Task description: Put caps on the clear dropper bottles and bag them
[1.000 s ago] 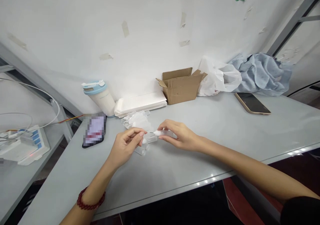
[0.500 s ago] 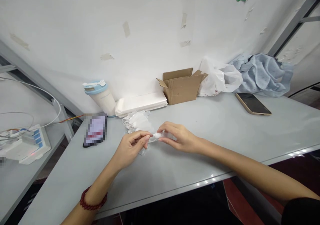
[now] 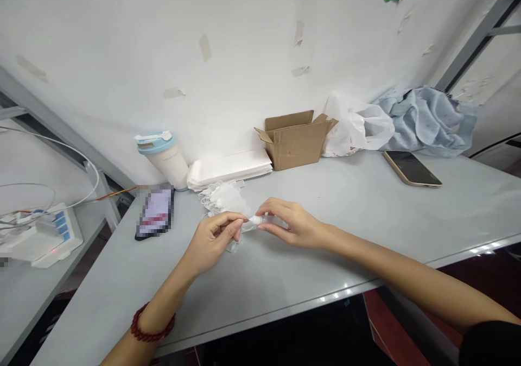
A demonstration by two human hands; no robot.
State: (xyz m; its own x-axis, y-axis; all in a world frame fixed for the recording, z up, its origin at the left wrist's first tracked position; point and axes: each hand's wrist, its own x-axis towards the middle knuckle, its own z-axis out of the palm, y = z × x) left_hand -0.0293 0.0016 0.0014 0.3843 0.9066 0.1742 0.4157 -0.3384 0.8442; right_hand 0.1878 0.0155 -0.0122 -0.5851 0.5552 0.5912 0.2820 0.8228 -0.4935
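Note:
Thumb and fingers of my right hand [image 3: 291, 222] grip a small clear bottle with a white pointed nozzle [image 3: 256, 220], held sideways with its tip to the left. My left hand [image 3: 217, 238] is pinched closed right at that tip. Whatever sits between its fingertips is too small to make out. Behind and below both hands lies a pile of white translucent pouches with thin loops [image 3: 226, 196]; the left fingers hide part of it.
Along the wall stand a tumbler [image 3: 163, 159], a stack of white paper sleeves [image 3: 232, 168], an opened cardboard box [image 3: 299, 146], a white plastic bag [image 3: 354, 130] and blue cloth [image 3: 431, 121]. A phone [image 3: 413, 169] lies right, a pixelated item [image 3: 155, 212] left, beyond it a power strip [image 3: 57, 235].

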